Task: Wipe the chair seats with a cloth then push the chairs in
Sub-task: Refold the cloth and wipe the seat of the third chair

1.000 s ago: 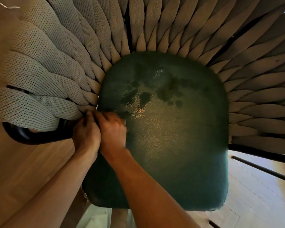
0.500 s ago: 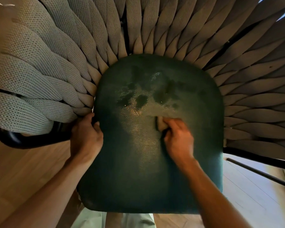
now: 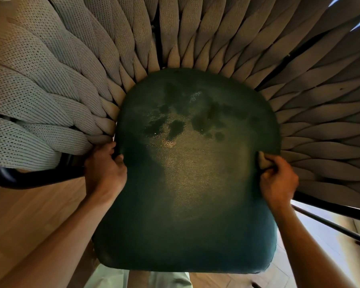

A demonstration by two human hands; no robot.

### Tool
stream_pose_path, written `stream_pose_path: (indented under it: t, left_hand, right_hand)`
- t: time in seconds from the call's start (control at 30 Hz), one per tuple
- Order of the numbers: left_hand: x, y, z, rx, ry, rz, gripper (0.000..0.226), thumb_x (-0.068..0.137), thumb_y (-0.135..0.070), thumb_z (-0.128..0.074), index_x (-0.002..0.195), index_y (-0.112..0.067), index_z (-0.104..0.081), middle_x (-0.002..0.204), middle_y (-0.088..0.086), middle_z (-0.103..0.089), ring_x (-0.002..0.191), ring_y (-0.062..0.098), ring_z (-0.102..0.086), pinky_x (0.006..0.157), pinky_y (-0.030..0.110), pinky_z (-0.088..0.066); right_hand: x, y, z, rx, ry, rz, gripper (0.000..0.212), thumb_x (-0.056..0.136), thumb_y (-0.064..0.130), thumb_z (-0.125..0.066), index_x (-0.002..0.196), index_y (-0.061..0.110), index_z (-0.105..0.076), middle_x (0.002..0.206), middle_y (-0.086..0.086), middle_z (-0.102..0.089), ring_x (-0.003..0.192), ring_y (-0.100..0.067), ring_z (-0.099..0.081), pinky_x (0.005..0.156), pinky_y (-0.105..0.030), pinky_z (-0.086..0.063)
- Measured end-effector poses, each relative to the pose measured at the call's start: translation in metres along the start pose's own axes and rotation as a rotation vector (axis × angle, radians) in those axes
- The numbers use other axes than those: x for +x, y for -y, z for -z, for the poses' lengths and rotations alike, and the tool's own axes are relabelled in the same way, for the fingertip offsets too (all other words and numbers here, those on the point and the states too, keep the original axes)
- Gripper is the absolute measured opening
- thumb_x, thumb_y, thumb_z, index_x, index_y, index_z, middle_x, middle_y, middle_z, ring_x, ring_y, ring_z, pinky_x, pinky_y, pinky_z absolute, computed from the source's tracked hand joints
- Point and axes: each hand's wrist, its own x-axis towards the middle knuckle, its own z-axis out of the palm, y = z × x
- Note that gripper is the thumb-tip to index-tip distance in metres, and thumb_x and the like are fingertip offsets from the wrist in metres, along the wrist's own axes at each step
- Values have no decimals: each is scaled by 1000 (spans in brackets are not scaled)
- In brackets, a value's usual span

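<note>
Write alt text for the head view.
Seen from above, a person's right hand pinches a small cloth against the right edge of a dark green chair seat, while the left hand grips its left edge. Darker patches mark the seat's back half.

no readable text, labels, brands, numbers or signs on any surface in the head view

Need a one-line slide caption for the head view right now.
Right hand holds cloth at green seat's right edge; left hand grips its left edge.
</note>
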Motion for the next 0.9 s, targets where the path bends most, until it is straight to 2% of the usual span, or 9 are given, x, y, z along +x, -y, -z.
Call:
stream_pose_path:
  t: [0.1, 0.2, 0.33, 0.4, 0.5, 0.67, 0.77, 0.83, 0.9]
  left_hand:
    - [0, 0, -1, -27, 12, 11, 39, 92, -6, -58, 132, -9, -54, 126, 14, -59, 112, 29, -59, 89, 36, -47]
    - [1, 0, 1, -46, 29, 32, 39, 93, -5, -57, 132, -9, -54, 126, 13, -59, 112, 28, -58, 87, 31, -44]
    - [4, -2, 2, -123, 20, 98, 28, 100, -19, -46, 121, -11, -62, 118, 12, -63, 110, 31, -58, 92, 37, -45]
    - [5, -8, 6, -145, 10, 162, 38, 102, -32, -35, 115, -11, -63, 118, 16, -62, 110, 36, -56, 97, 44, -44]
    - [5, -19, 10, -176, 12, 245, 54, 103, -43, -26, 126, -6, -58, 133, 22, -53, 123, 38, -48, 103, 43, -37]
    - [0, -28, 13, -171, 6, 245, 55, 103, -43, -23, 133, -8, -52, 139, 20, -48, 128, 36, -43, 103, 41, -33]
    - [0, -23, 10, -78, 29, 151, 44, 103, -36, -30, 128, -9, -55, 133, 19, -53, 123, 34, -47, 99, 38, -34]
    - [2, -17, 6, -20, 42, 97, 38, 100, -35, -42, 128, -12, -54, 129, 14, -57, 118, 31, -51, 94, 38, -38]
    - [3, -17, 3, 36, 62, 77, 48, 94, -38, -54, 136, -16, -47, 135, 11, -53, 123, 29, -50, 97, 42, -41]
  right_hand:
    - [-16, 30, -22, 52, 66, 139, 47, 67, 7, -44, 104, 15, -71, 102, -7, -70, 93, -29, -65, 89, -37, -51]
    - [-36, 78, -52, 114, 153, 313, 44, 67, 4, -49, 102, 15, -72, 102, -4, -71, 94, -25, -65, 90, -28, -48]
    - [-77, 150, -91, 173, 264, 455, 40, 68, 1, -56, 100, 18, -71, 99, -4, -69, 91, -23, -64, 78, -33, -55]
    - [-98, 189, -107, 191, 316, 475, 35, 72, 2, -59, 101, 19, -70, 96, -4, -68, 89, -24, -64, 70, -37, -56]
    - [-117, 231, -126, 203, 293, 512, 21, 81, 17, -63, 100, 19, -70, 90, -6, -68, 84, -27, -64, 66, -39, -55]
    - [-115, 229, -130, 76, 246, 656, 23, 77, 27, -74, 100, 23, -70, 90, 0, -70, 85, -20, -65, 71, -30, -52]
    - [-102, 211, -125, 26, 212, 706, 20, 72, 15, -75, 91, 19, -71, 81, -2, -66, 79, -22, -63, 67, -31, -52]
    - [-88, 195, -115, 16, 204, 671, 28, 64, 6, -73, 90, 17, -69, 83, -3, -66, 82, -24, -64, 69, -32, -53]
    - [-73, 173, -103, -2, 192, 629, 37, 59, 2, -72, 93, 16, -70, 90, -3, -68, 87, -25, -64, 72, -34, -54]
